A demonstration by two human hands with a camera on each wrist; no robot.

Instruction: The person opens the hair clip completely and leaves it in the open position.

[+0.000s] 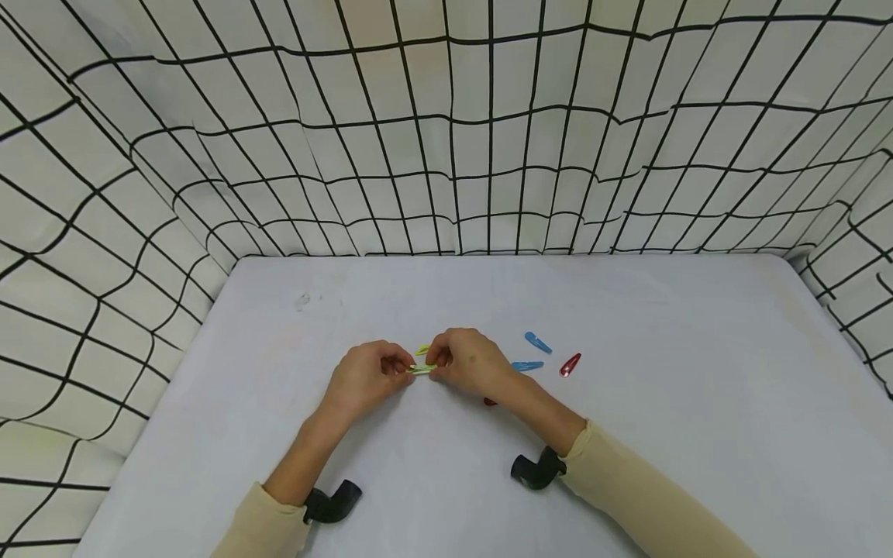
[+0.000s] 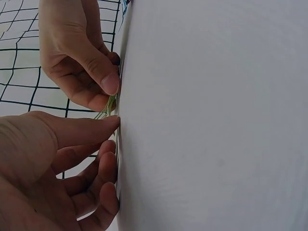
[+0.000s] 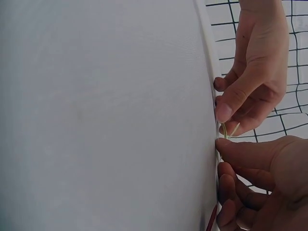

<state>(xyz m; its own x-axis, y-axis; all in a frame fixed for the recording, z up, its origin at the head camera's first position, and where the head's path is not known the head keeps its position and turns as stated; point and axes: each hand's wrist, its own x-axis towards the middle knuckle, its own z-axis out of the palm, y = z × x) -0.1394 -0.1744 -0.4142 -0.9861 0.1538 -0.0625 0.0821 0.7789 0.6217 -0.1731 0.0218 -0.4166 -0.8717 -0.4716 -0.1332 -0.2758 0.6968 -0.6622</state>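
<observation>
Over the middle of the table, both hands meet at a light green snap hair clip (image 1: 422, 370). My left hand (image 1: 366, 377) pinches one end between thumb and fingers, while my right hand (image 1: 469, 361) pinches the other. In the right wrist view, the clip's thin strips (image 3: 234, 130) stand apart from each other between the fingertips. A second yellow-green hair clip (image 1: 422, 350) lies just behind, partly covered by the right hand. In the left wrist view, the green clip (image 2: 110, 106) shows close by the white tabletop.
To the right of the right hand lie two blue hair clips, one farther back (image 1: 538, 342) and one nearer (image 1: 526, 366). A red hair clip (image 1: 570, 365) is beside them; another red clip (image 1: 491, 401) peeks from under the right wrist. Black wire mesh (image 1: 453, 147) borders the white table (image 1: 684, 349).
</observation>
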